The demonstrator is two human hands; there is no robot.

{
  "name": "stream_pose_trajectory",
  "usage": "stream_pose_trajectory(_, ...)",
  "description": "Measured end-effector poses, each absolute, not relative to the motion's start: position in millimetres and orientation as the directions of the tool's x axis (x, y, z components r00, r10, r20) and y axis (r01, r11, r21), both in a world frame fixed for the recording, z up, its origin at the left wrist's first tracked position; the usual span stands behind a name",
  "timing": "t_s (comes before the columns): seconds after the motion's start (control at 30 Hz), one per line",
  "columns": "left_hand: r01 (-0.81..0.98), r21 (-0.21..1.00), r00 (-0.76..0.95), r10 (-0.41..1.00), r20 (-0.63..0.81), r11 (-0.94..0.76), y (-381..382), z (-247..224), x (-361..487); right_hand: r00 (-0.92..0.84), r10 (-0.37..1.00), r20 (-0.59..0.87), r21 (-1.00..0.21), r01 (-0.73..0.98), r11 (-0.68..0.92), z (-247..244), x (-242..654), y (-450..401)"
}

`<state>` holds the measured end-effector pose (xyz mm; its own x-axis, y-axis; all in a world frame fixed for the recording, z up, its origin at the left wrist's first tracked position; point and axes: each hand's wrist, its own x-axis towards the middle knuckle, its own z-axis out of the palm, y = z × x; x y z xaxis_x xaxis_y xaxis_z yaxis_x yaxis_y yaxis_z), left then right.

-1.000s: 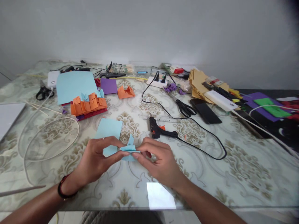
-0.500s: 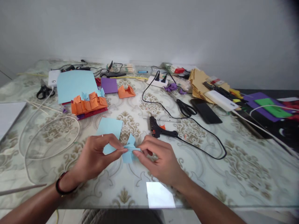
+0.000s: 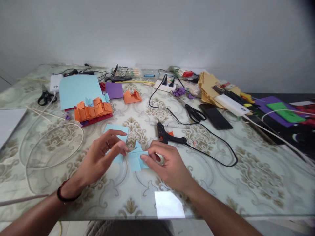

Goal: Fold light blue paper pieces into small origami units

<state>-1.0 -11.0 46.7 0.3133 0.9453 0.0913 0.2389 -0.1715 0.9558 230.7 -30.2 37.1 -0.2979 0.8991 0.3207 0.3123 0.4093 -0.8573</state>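
A folded light-blue paper piece [image 3: 135, 160] with several flaps is pinched at its right side between the thumb and fingers of my right hand [image 3: 169, 164]. Just left of it is my left hand [image 3: 104, 155], its fingers apart and holding nothing; whether a fingertip still brushes the paper's edge is hard to see. Behind the left hand lie flat light-blue paper squares [image 3: 118, 127], partly covered by it. Farther back at the left sits a row of folded orange paper pieces [image 3: 92, 111] with some blue ones among them.
A black hot glue gun [image 3: 169, 134] lies beyond my right hand, its cord looping right. Black scissors [image 3: 195, 113] and a phone [image 3: 216, 116] are behind it. At the back stand a white power strip [image 3: 164, 86] and a purple paper square [image 3: 114, 90]. A white cable [image 3: 82, 137] coils at left.
My left hand has let go of the folded blue paper and moved slightly left, its fingers spreading. The right hand keeps its pinch, and the paper now shows more of its flat face.
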Motion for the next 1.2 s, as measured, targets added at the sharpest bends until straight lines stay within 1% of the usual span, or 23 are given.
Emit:
stream_pose_trajectory(0.1,0.293,0.92,0.442,0.89,0.109,-0.259,-13.3,44.5,1.6,-0.338,0.888,0.311,-0.845,0.329,0.421,34.9,230.1,-29.7)
stream_pose_trajectory(0.2,0.375,0.884,0.476,0.876,0.076,-0.28,-15.2,43.3,4.9,-0.389,0.868,0.31,-0.83,0.335,0.446,32.2,228.8,-29.0)
stream_pose_trajectory(0.3,0.368,0.912,0.459,0.889,-0.008,-0.182,-14.6,43.2,5.6,-0.42,0.849,0.321,-0.828,0.31,0.467,32.6,230.0,-28.7)
stream_pose_trajectory(0.4,0.257,0.966,0.404,0.911,-0.086,-0.022,-11.9,42.2,4.3,-0.503,0.804,0.315,-0.831,0.263,0.49,35.3,234.8,-28.3)
stream_pose_trajectory(0.47,0.177,0.982,0.379,0.917,-0.123,0.058,-10.1,40.7,4.0,-0.576,0.756,0.309,-0.818,0.245,0.521,36.1,238.2,-27.6)
stream_pose_trajectory(0.57,0.131,0.986,0.401,0.904,-0.144,0.1,-9.4,38.9,5.1,-0.6,0.729,0.33,-0.797,0.237,0.556,35.3,240.1,-26.0)
stream_pose_trajectory(0.63,0.171,0.984,0.438,0.89,-0.129,0.058,-11.0,39.9,6.3,-0.567,0.736,0.371,-0.792,0.221,0.569,34.5,238.8,-25.1)
stream_pose_trajectory(0.73,0.296,0.946,0.506,0.862,-0.036,-0.135,-15.4,45.0,6.2,-0.503,0.754,0.422,-0.794,0.197,0.575,34.3,235.3,-25.0)
stream_pose_trajectory(0.8,0.329,0.909,0.532,0.846,0.045,-0.255,-18.4,48.5,4.4,-0.456,0.781,0.426,-0.806,0.2,0.556,34.5,233.7,-25.6)
stream_pose_trajectory(0.83,0.326,0.9,0.538,0.84,0.075,-0.288,-19.6,49.4,3.3,-0.433,0.797,0.421,-0.812,0.212,0.543,34.5,233.3,-26.1)
stream_pose_trajectory(0.93,0.338,0.873,0.556,0.823,0.116,-0.352,-21.8,47.3,2.5,-0.372,0.848,0.379,-0.822,0.286,0.493,33.5,232.7,-27.9)
stream_pose_trajectory(1.03,0.395,0.826,0.52,0.839,0.159,-0.401,-22.3,40.7,6.1,-0.324,0.886,0.332,-0.823,0.359,0.44,30.8,231.7,-29.7)
stream_pose_trajectory(1.2,0.414,0.818,0.44,0.874,0.205,-0.4,-22.5,32.9,9.4,-0.327,0.869,0.37,-0.809,0.346,0.475,29.5,229.9,-29.9)
